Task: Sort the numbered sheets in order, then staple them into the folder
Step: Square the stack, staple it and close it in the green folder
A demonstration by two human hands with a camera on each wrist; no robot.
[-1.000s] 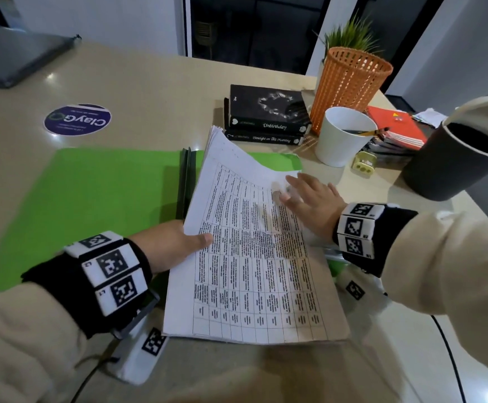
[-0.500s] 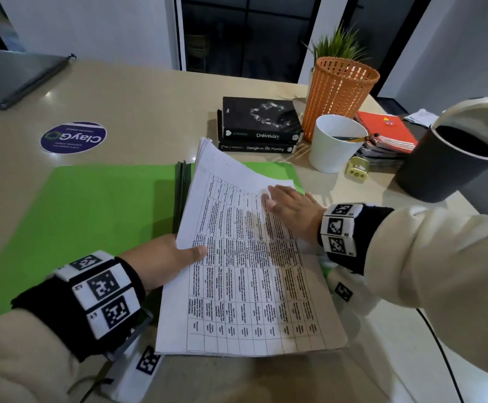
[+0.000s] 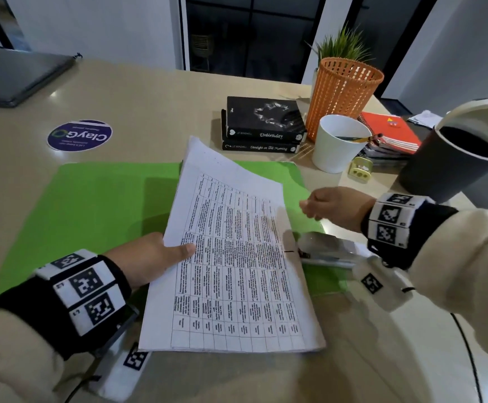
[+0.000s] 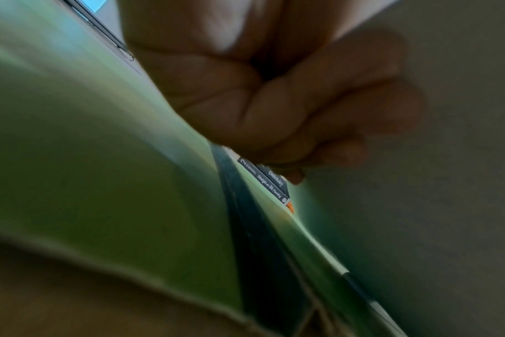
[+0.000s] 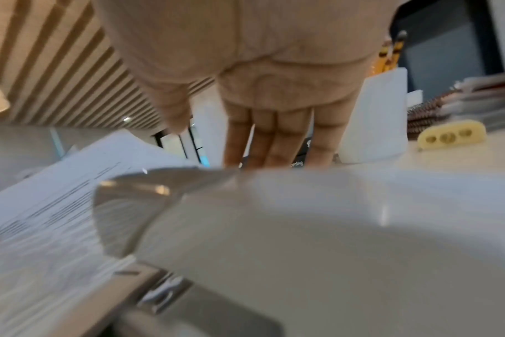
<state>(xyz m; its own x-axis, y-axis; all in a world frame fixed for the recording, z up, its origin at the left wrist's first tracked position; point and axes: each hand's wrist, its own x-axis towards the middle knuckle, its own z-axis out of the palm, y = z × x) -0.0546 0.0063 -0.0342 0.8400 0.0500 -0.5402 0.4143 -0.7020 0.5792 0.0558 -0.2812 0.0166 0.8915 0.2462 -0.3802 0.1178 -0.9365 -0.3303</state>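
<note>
A stack of printed table sheets (image 3: pixel 237 271) lies tilted on the right half of the open green folder (image 3: pixel 91 205). My left hand (image 3: pixel 161 254) grips the stack's left edge, thumb on top and fingers curled beneath (image 4: pixel 289 102), under the lifted sheets (image 4: pixel 447 182). A grey stapler (image 3: pixel 327 251) lies at the stack's right edge, its mouth on the paper. My right hand (image 3: pixel 333 207) hovers just above and behind the stapler, holding nothing. Seen from the right wrist, the fingers (image 5: pixel 274 136) point straight out over the stapler (image 5: pixel 303 228) beside the sheets (image 5: pixel 58 193).
Two black books (image 3: pixel 263 123), an orange basket (image 3: pixel 343 91), a white cup (image 3: pixel 338 144), a yellow sharpener (image 3: pixel 360 170), red notebooks (image 3: pixel 391 132) and a dark cup (image 3: pixel 452 164) crowd the far right. A round sticker (image 3: pixel 79 135) and a closed laptop (image 3: pixel 13 74) lie far left.
My right hand has lifted off the sheets and drawn back to the right, uncovering the stapler. My left hand keeps its hold on the stack's left edge.
</note>
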